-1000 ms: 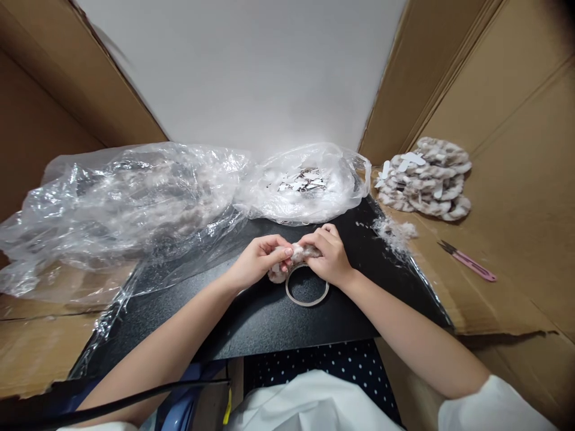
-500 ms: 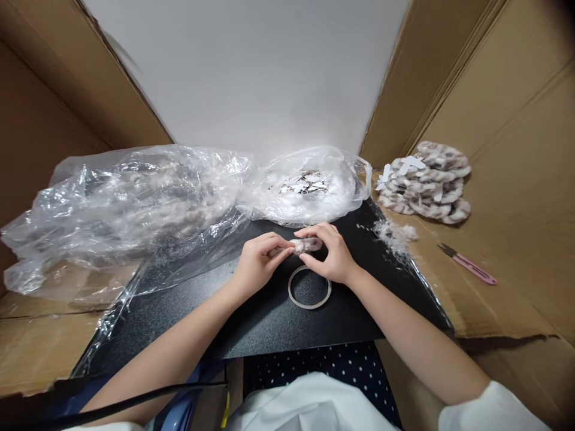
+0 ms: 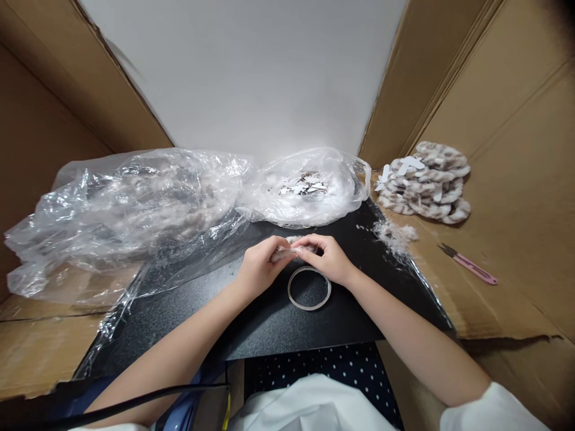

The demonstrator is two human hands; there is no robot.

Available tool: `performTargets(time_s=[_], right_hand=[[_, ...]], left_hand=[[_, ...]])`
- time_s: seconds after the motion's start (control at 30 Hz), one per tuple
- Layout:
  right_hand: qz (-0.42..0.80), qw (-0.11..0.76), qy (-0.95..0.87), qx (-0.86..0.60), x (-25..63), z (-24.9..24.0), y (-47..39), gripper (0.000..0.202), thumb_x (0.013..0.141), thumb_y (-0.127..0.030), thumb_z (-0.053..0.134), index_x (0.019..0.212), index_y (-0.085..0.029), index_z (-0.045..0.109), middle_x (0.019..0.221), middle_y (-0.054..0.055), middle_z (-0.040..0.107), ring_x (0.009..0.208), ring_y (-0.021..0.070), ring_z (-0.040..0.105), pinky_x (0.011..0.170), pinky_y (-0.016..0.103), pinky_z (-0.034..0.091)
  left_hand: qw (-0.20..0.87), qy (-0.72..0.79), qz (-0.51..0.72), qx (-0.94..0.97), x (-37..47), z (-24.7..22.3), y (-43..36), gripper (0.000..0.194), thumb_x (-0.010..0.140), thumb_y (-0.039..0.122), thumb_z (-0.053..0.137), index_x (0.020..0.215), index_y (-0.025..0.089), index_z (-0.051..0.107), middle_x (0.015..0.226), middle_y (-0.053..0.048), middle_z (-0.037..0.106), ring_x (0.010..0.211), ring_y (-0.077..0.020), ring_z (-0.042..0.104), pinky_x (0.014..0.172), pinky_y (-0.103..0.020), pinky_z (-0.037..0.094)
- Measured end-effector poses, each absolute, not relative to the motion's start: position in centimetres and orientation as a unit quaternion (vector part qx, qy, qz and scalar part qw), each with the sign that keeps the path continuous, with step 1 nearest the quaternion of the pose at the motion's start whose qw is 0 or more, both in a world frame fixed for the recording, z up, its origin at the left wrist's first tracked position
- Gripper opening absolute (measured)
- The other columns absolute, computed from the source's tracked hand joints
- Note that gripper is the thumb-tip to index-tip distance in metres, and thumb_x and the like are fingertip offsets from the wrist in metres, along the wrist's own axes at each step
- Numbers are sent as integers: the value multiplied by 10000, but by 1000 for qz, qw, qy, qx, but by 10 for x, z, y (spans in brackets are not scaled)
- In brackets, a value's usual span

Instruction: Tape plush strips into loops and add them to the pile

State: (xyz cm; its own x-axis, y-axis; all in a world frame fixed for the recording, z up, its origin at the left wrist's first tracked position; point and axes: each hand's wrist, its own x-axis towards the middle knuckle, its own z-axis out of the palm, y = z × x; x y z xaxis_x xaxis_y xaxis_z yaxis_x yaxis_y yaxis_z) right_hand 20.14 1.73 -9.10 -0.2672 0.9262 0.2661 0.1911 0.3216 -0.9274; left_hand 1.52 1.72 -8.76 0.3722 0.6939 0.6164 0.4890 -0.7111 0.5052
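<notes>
A small fluffy brown-and-white plush ring (image 3: 294,239) is pinched between my two hands above the black tabletop, mostly covered by the fingers. My left hand (image 3: 263,260) grips its left side between thumb and fingers. The fingers of my right hand (image 3: 327,257) are closed on its right side, their tips meeting the left ones. Just below the hands, a roll of narrow clear tape (image 3: 309,288) lies flat on the black table (image 3: 269,323).
A big clear plastic bag (image 3: 135,209) of fluffy pieces covers the left. Behind my hands sits a bag (image 3: 305,185) of metal clips and white tags. To the right are a pile of fluffy rings (image 3: 426,182), loose fluff (image 3: 398,236) and pink thread snips (image 3: 471,265) on cardboard.
My right fingers have come down and inward from around the fluffy piece, and both hands' fingertips now meet on it. The tape roll has stayed in place.
</notes>
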Motion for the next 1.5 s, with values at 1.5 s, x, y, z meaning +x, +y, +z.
performTargets(time_s=[1.5], right_hand=[[341,545,-619,-452,189,-101,16,177,753,-295,715,895,-196,750,898,77,731,835,210,651,753,339,512]], left_hand=[[459,400,538,583,37,-90,10,268,786,345,699,929,190,533,907,-38,683,815,-157,658,772,-292,523]])
